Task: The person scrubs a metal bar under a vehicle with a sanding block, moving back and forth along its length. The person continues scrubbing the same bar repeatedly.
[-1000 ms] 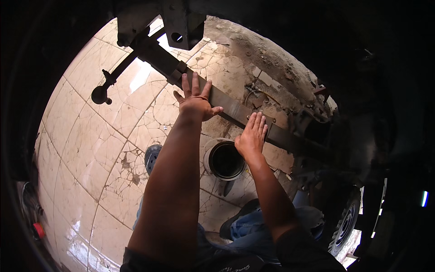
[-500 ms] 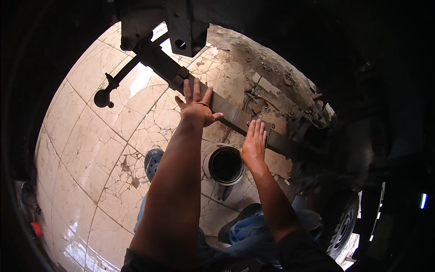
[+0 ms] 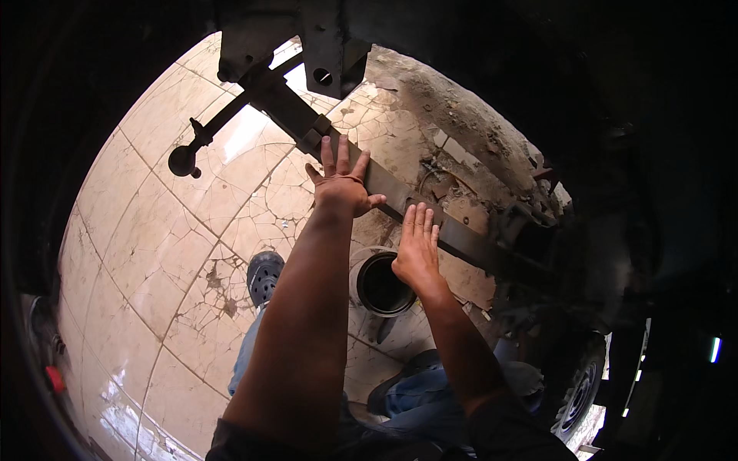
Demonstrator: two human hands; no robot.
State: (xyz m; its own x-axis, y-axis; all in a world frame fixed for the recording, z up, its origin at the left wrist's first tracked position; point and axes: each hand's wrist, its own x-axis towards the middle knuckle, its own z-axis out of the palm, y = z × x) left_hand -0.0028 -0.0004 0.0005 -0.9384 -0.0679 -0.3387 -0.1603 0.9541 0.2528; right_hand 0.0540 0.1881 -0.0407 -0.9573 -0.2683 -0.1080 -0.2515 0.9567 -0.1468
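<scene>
A long flat dark metal bar (image 3: pixel 463 240), like a vehicle's leaf spring, runs slantwise from upper left to lower right. My left hand (image 3: pixel 340 192) lies on it with the fingers spread, just below a metal clamp (image 3: pixel 314 134) around the bar. Lower along the bar, my right hand (image 3: pixel 417 250) rests flat with its fingers straight and side by side. A dark edge shows by its fingertips; whether a thin piece lies under them I cannot make out. Below the bar, a round open bucket (image 3: pixel 387 286) with a dark inside stands on the floor, partly behind my right hand.
A metal bracket (image 3: pixel 332 65) hangs at the top, near a rod with a ball-shaped end (image 3: pixel 182 160). Cracked tiles (image 3: pixel 192 223) cover the floor. Broken rubble (image 3: pixel 453 115) lies at the far right. A tyre (image 3: pixel 580 396) stands at the lower right.
My right hand has slid left along the bar, closer to my left hand. The left hand keeps its place on the bar. The whole view has shifted slightly.
</scene>
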